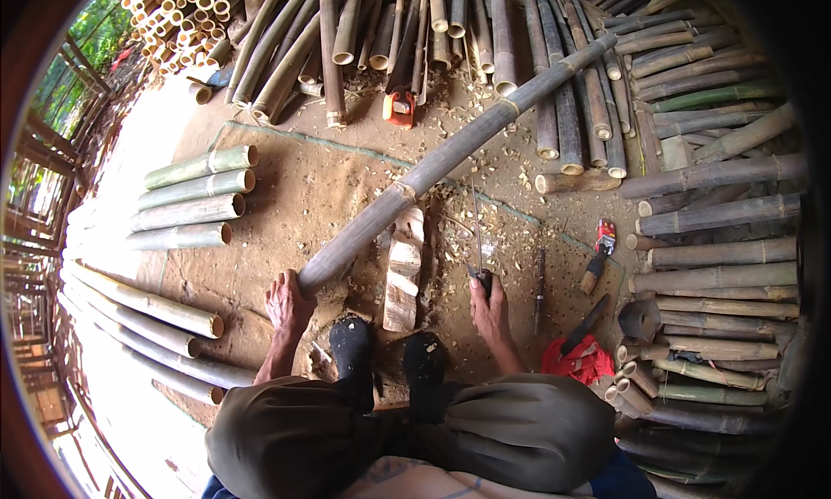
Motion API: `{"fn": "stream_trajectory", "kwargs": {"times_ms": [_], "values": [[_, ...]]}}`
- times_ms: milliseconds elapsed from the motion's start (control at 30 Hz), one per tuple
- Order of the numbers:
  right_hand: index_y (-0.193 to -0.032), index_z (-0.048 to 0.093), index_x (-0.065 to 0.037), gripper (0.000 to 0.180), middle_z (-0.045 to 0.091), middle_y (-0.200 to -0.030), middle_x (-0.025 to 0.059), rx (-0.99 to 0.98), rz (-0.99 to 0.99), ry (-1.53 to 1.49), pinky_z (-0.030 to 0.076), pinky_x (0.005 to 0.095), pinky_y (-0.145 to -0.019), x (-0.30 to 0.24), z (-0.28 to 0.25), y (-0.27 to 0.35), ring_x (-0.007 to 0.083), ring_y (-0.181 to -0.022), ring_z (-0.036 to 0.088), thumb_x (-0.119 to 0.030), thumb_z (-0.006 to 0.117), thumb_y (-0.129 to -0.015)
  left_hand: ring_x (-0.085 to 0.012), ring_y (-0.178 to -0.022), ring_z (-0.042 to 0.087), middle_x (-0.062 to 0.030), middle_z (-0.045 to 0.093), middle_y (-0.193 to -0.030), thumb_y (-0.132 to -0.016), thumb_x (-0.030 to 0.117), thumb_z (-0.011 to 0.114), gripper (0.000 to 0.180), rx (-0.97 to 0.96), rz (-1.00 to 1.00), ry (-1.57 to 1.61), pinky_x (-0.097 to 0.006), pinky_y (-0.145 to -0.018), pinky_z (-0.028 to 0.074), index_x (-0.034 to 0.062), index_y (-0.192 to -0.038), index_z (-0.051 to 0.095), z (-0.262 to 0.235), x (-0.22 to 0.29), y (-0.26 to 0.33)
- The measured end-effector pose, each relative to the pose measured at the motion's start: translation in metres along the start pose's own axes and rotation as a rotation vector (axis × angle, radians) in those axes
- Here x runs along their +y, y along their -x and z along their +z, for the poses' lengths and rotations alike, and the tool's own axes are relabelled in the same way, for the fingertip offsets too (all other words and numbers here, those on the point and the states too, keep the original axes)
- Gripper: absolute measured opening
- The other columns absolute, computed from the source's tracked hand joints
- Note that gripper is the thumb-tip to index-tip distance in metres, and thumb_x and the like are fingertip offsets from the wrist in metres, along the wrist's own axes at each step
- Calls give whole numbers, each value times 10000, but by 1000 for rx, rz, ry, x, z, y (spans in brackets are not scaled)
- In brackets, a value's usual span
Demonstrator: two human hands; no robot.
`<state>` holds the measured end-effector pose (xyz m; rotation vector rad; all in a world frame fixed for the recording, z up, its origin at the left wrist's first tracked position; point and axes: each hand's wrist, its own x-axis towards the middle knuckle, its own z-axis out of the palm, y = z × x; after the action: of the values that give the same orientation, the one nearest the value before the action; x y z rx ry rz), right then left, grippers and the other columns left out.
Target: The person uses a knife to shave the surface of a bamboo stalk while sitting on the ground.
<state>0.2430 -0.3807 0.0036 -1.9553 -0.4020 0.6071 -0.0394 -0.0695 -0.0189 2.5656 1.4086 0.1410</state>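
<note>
Quick count: one long pole (pixel 450 157) across the middle, one wood block (pixel 404 270) under it, four cut green bamboo sections (pixel 195 196) far left, about four longer ones (pixel 147 326) near left. One blade (pixel 477 231), one red-handled tool (pixel 599 255), one red cloth (pixel 576 360). Stacked poles right: too many.

Daylight glare left; dark, warped fisheye rim.

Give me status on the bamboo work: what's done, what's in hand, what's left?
Done, by the look of it: short cut lengths lie stacked on the left, and chips cover the ground around the wooden block. In hand: the left hand holds the near end of a long bamboo pole lying over the block; the right hand grips a long blade, tip up. Left: this pole is uncut, and many whole poles wait at right.
</note>
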Motion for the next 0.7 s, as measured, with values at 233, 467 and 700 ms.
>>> {"fn": "stream_trajectory", "kwargs": {"times_ms": [233, 467, 700], "values": [[-1205, 548, -15, 408, 715, -914, 221, -48, -313, 364, 544, 494, -674, -53, 12, -27, 398, -785, 711, -397, 613, -1080, -388, -906, 733, -175, 734, -956, -696, 272, 842, 417, -282, -41, 164, -519, -814, 583, 71, -1013, 660, -35, 42, 41], [-1202, 495, -4, 473, 674, -854, 230, -333, -531, 745, 558, 493, -573, -51, 45, -53, 409, -675, 687, -453, 578, -1078, -442, -939, 741, -249, 745, -965, -774, 350, 813, 423, -353, -124, 138, -550, -828, 569, 33, -997, 644, -38, 30, 65], [-1186, 517, -5, 424, 715, -893, 261, -420, -534, 813, 563, 498, -626, -66, 26, -92, 415, -762, 725, -415, 566, -1093, -459, -905, 742, -247, 752, -944, -739, 367, 832, 459, -296, -81, 244, -554, -810, 579, 49, -1021, 657, -13, 17, 74]]}}
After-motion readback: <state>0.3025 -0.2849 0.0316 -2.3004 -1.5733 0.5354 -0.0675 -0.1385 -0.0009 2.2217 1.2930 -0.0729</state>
